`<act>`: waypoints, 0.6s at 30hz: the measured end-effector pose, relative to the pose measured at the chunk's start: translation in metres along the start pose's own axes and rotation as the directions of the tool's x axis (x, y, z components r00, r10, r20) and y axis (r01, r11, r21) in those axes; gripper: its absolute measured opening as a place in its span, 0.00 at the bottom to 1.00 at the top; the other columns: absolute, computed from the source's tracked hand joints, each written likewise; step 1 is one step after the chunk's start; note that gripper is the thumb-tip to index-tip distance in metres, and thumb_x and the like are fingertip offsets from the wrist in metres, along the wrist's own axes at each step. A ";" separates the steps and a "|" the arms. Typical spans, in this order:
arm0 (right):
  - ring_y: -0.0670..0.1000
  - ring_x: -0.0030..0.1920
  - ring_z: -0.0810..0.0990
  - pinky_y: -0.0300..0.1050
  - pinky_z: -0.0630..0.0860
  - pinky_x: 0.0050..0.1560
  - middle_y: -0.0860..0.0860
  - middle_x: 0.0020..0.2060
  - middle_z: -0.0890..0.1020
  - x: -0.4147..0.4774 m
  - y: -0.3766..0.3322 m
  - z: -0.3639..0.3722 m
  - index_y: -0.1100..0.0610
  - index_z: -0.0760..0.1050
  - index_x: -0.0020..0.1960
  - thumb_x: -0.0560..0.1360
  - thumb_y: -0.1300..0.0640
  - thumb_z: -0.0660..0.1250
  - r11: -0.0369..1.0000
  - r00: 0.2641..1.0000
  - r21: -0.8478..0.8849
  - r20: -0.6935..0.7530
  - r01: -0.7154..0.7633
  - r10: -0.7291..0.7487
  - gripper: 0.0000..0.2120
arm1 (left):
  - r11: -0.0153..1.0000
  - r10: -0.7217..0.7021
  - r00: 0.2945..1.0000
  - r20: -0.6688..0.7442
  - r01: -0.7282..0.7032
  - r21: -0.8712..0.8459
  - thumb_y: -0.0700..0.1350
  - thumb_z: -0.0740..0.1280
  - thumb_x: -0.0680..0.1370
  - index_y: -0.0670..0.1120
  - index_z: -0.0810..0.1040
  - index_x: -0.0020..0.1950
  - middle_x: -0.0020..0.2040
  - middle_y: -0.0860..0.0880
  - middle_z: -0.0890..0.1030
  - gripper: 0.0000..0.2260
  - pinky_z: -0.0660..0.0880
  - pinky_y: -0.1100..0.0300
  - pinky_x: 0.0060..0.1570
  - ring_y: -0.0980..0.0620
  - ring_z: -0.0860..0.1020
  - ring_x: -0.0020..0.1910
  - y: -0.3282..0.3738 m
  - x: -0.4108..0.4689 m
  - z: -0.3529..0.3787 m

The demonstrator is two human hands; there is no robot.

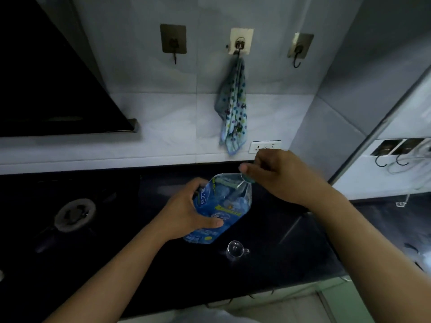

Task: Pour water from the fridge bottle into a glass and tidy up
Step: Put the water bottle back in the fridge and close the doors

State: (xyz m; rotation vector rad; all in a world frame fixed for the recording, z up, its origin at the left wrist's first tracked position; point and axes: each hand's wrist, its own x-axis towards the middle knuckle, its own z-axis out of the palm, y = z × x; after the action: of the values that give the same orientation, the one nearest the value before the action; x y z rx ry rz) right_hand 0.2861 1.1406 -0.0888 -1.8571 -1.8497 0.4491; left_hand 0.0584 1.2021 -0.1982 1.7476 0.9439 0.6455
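A clear plastic water bottle (229,201) with a blue label stands on the black counter (268,276), tilted slightly to the right. My left hand (186,210) grips its body from the left, thumb across the front. My right hand (272,173) is curled over the bottle's top, its fingers pinching the green cap (247,179). A small clear glass cup (236,249) with a handle sits on the counter just in front of the bottle, to its right.
A gas burner (75,214) is set in the counter at the left. A dotted cloth (232,108) hangs from a wall hook above a socket (264,146). A dark hood (46,78) juts out at the upper left; a white cabinet side (396,136) stands right.
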 end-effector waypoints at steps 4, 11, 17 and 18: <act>0.57 0.37 0.74 0.53 0.73 0.39 0.55 0.40 0.78 -0.006 0.007 -0.009 0.47 0.75 0.55 0.76 0.48 0.70 0.951 0.973 0.293 0.173 0.099 -0.155 0.09 | 0.996 -0.013 0.999 0.049 0.017 -0.084 0.44 0.86 0.58 0.54 0.77 0.54 0.51 0.50 0.85 0.29 0.83 0.51 0.51 0.50 0.85 0.50 -0.001 0.002 -0.004; 0.54 0.29 0.72 0.54 0.73 0.31 0.49 0.28 0.72 -0.011 0.007 0.019 0.53 0.65 0.36 0.78 0.37 0.57 0.947 0.932 -0.208 -0.220 0.244 -0.289 0.22 | 0.998 0.024 0.998 0.057 -0.021 -0.051 0.40 0.85 0.59 0.54 0.77 0.53 0.50 0.54 0.85 0.28 0.81 0.59 0.48 0.56 0.84 0.47 0.003 0.005 -0.004; 0.57 0.30 0.72 0.47 0.69 0.29 0.54 0.31 0.74 -0.009 0.010 0.022 0.57 0.71 0.38 0.79 0.50 0.57 0.730 0.753 -0.438 -0.160 0.526 -0.639 0.15 | 0.997 -0.079 0.894 0.440 0.072 0.034 0.40 0.84 0.61 0.50 0.77 0.63 0.58 0.49 0.85 0.33 0.80 0.47 0.59 0.48 0.83 0.58 0.012 0.012 -0.026; 0.59 0.30 0.75 0.49 0.73 0.30 0.54 0.29 0.75 -0.007 0.009 0.027 0.56 0.70 0.34 0.78 0.48 0.55 0.829 0.855 -0.431 -0.209 0.356 -0.475 0.18 | 0.995 -0.090 0.918 0.386 0.070 0.068 0.41 0.85 0.61 0.53 0.78 0.61 0.55 0.51 0.85 0.32 0.81 0.47 0.58 0.51 0.84 0.55 0.015 0.012 -0.021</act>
State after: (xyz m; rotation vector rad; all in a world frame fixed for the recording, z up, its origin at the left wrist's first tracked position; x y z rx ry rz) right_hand 0.2781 1.1364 -0.1171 -1.5428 -2.1415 -0.3643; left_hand 0.0528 1.2207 -0.1770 1.7866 0.7526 0.2059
